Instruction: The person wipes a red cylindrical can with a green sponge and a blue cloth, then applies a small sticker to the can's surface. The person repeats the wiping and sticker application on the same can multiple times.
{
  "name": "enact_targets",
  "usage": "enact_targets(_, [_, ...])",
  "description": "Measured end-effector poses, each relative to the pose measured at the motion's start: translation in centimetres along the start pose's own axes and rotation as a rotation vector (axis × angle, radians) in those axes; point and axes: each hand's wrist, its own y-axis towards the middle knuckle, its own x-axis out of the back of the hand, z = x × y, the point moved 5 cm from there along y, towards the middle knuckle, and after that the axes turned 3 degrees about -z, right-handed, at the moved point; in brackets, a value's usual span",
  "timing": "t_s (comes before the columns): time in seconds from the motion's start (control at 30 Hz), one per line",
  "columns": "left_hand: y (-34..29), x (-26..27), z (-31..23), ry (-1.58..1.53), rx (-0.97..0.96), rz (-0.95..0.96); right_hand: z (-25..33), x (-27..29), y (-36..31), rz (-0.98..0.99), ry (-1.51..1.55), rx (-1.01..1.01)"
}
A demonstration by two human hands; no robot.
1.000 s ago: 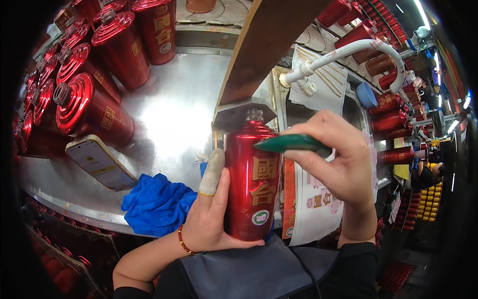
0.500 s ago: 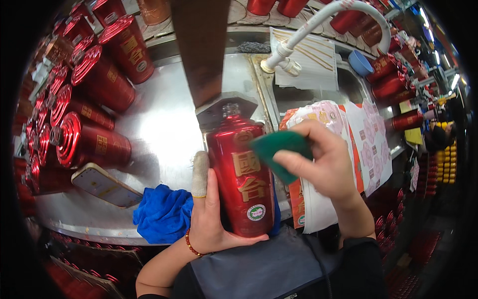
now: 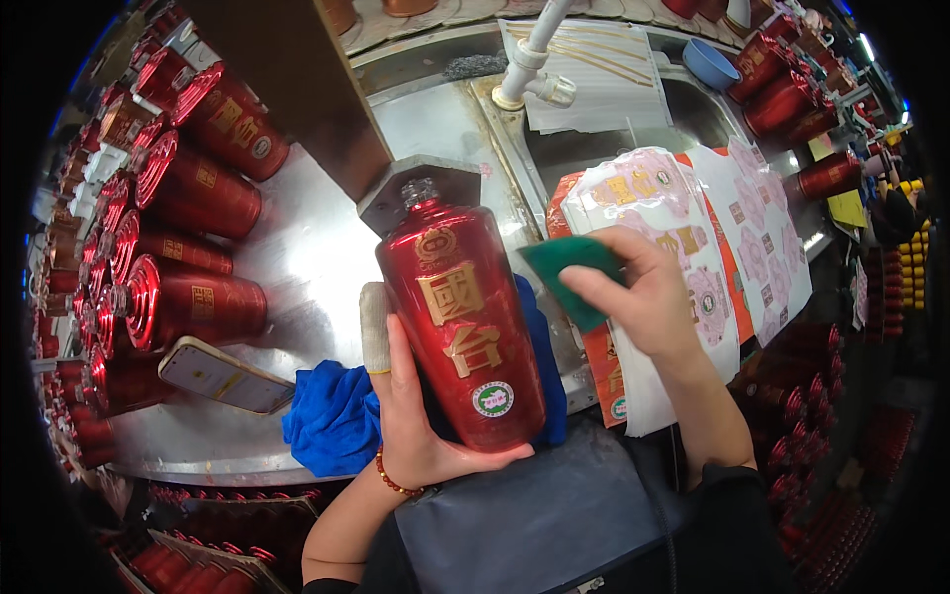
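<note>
The left hand (image 3: 416,416) is closed around a glossy red bottle (image 3: 460,332) with gold characters, over the blue cloth (image 3: 332,416) at the steel table's edge. The right hand (image 3: 643,297) pinches a green pad (image 3: 564,272), now drawn off the bottle to its side.

The red bottle (image 3: 457,327) hides most of the left hand (image 3: 416,416) fingers; the blue cloth (image 3: 332,421) perhaps continues behind it.

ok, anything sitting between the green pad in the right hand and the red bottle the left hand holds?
Nothing visible. The right hand pinches the green scouring pad just beside the red bottle, with only a narrow open gap between them. The left hand grips the bottle from behind and below, away from that gap.
</note>
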Motion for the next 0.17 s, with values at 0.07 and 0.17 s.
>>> enact_targets(0.07, [-0.6, -0.4, 0.6, -0.058, 0.044, 0.011, 1.4, -0.3, -0.6, 0.07, -0.038, 0.133])
enact_targets(0.17, [0.1, -0.3, 0.0, -0.02, -0.018, 0.007, 2.6, -1.7, -1.8, 0.243, -0.084, 0.35])
